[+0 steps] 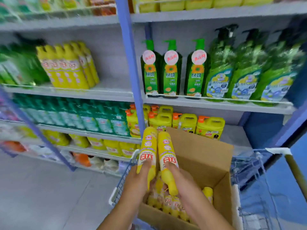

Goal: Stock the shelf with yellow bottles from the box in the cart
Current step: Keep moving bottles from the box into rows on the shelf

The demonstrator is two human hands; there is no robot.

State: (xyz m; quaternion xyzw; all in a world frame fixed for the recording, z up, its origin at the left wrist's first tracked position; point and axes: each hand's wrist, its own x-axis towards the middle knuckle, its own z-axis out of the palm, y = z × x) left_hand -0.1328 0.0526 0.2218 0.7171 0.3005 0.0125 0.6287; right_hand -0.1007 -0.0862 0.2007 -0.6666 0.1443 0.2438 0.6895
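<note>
Two yellow bottles, the left bottle (147, 151) and right bottle (167, 156), stand lengthwise away from the person, bases toward the shelf (216, 105), caps down over the cardboard box (207, 156) in the cart (119, 185). The left hand (138, 179) grips one, the right hand (181, 181) the other, forearms reaching forward side by side.

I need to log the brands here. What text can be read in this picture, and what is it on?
"绿劲": on the labels of the three dark green pump bottles on the right shelf.
Large red characters on the two yellow bottles, one in the left hand and one in the right hand: too blurred to read for certain.
Round pink tags, blue-labelled green bottles, all other labels: unreadable.
</note>
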